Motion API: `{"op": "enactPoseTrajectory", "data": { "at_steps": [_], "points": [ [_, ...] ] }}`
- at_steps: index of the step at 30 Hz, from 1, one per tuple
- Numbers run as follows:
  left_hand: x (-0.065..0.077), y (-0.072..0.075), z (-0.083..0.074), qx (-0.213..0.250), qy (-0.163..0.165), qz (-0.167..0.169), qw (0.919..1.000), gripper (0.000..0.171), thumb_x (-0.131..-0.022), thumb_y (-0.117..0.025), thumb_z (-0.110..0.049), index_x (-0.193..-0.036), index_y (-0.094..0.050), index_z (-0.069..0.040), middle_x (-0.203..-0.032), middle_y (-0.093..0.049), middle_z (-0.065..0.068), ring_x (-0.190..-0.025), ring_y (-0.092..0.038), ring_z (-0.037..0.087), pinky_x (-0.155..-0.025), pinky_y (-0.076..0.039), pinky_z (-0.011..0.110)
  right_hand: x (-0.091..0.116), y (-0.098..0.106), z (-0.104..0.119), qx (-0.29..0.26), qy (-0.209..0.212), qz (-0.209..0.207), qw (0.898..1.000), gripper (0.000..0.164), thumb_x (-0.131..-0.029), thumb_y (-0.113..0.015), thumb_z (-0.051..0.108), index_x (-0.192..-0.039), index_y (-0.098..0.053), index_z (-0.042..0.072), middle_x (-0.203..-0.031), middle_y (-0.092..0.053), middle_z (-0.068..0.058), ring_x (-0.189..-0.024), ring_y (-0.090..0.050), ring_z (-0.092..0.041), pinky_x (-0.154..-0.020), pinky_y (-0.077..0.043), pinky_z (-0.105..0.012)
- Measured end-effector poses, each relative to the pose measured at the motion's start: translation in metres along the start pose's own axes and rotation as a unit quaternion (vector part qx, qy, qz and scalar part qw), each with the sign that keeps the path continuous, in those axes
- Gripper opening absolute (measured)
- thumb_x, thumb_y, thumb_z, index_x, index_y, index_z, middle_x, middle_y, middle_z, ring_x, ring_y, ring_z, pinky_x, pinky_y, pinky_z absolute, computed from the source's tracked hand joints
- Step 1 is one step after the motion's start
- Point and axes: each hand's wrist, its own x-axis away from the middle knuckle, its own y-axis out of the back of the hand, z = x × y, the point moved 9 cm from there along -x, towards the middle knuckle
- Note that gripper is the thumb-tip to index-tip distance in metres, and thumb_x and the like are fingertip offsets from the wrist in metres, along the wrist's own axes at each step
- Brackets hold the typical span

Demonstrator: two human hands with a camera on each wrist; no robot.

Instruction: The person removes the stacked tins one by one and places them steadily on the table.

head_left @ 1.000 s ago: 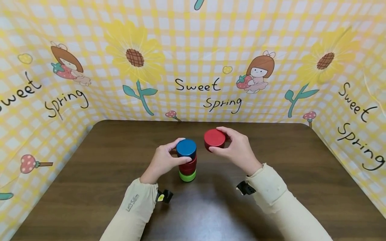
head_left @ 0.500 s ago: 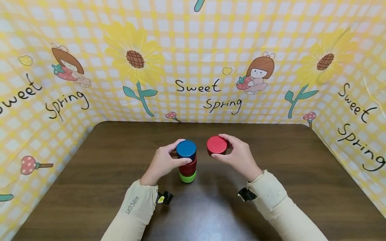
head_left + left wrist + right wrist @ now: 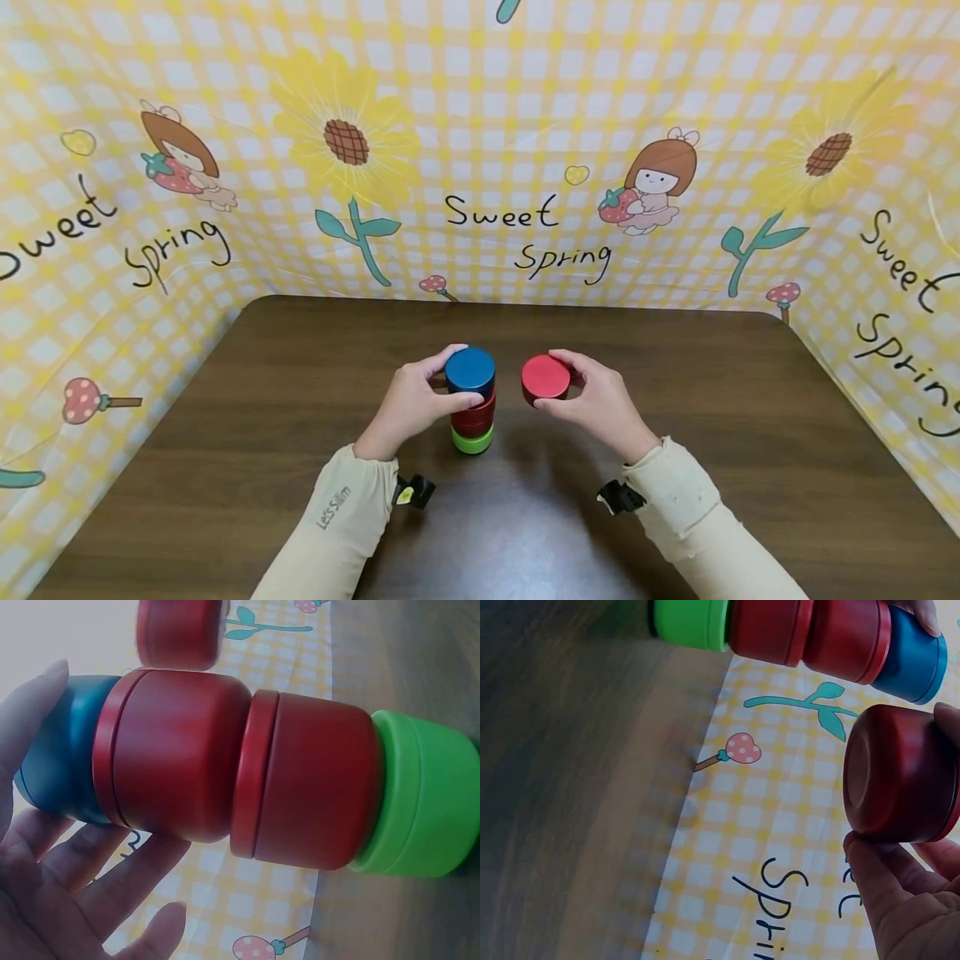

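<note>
A stack of round lidded tins stands on the table, seen whole in the left wrist view. At its foot is a green tin [image 3: 431, 795], then a lower red tin [image 3: 319, 784], an upper red tin [image 3: 180, 754] and a blue tin [image 3: 470, 367] on top. My left hand [image 3: 412, 402] grips the blue tin, thumb on the near side and fingers on the far side. To the right of the stack, my right hand [image 3: 606, 410] holds another red tin [image 3: 545, 377] in the air, apart from the stack. In the right wrist view its base shows.
The brown wooden table [image 3: 300, 358] carries the stack near its middle. A yellow checked cloth [image 3: 480, 108] with flowers and lettering rises behind it and on both sides. Each wrist bears a small black camera [image 3: 621, 497].
My right hand has come down and slightly nearer with its red tin, which is now at about the blue tin's height in the head view. The left hand keeps its grip on the blue tin.
</note>
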Motion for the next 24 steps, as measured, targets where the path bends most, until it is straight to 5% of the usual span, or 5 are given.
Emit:
{"op": "enactPoseTrajectory", "data": {
  "at_steps": [16,24],
  "points": [
    [0.003,-0.001,0.004,-0.005,0.013,0.006,0.9999,0.061,-0.081,-0.078,-0.02,-0.136,-0.054,-0.008,-0.121,-0.063,0.017,-0.101,-0.063,0.032,-0.082,-0.053,0.042,0.01,-0.009,-0.018,-0.004,-0.011,0.016,1.0,0.059,-0.072,-0.084,0.012,-0.124,-0.059,-0.002,-0.107,-0.061,-0.011,-0.095,-0.063,-0.024,-0.083,-0.053,-0.036],
    [0.001,0.0,0.002,0.0,0.003,-0.003,1.0,0.061,-0.08,-0.079,-0.021,-0.135,-0.055,-0.008,-0.119,-0.064,0.017,-0.099,-0.064,0.029,-0.082,-0.054,0.041,0.003,-0.007,-0.018,0.035,0.008,0.07,0.997,0.056,-0.072,-0.084,0.015,-0.12,-0.06,-0.002,-0.107,-0.063,-0.011,-0.078,-0.059,-0.016,-0.065,-0.05,-0.029]
  ]
}}
